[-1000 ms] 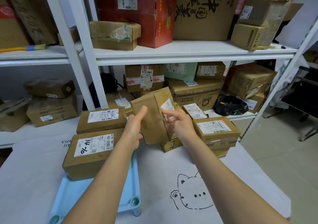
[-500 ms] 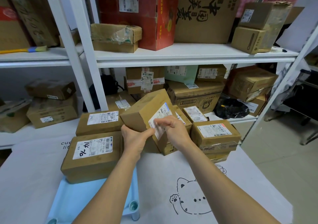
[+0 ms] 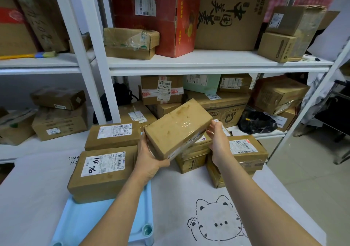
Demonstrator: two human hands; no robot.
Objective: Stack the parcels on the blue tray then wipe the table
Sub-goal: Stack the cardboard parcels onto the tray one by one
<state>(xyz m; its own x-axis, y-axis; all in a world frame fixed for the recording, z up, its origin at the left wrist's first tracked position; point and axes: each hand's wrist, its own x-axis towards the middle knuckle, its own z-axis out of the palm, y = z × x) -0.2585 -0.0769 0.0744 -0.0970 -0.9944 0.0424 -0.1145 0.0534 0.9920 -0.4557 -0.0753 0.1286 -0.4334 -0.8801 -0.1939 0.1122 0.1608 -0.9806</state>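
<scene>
A brown taped parcel [image 3: 178, 127] hangs tilted in the air above the table, its plain side up. My left hand [image 3: 149, 157] grips its near left end from below, fingers curled round the edge. My right hand [image 3: 217, 141] touches its right end with straight fingers. The blue tray [image 3: 91, 219] lies at the near left, partly under my left forearm. A parcel marked "14-10" [image 3: 104, 172] rests on the tray's far end. Another labelled parcel [image 3: 113, 136] lies behind that one.
More parcels [image 3: 244, 151] are piled on the white table cover [image 3: 189, 185] to the right, beside a cat drawing [image 3: 217, 219]. White shelves [image 3: 208, 64] behind carry many boxes and a black bag [image 3: 257, 121]. The table's right edge drops to the floor.
The parcel has turned over: its label side, facing me before, is now underneath. It sits flatter and further right, with my hands shifted to its two ends.
</scene>
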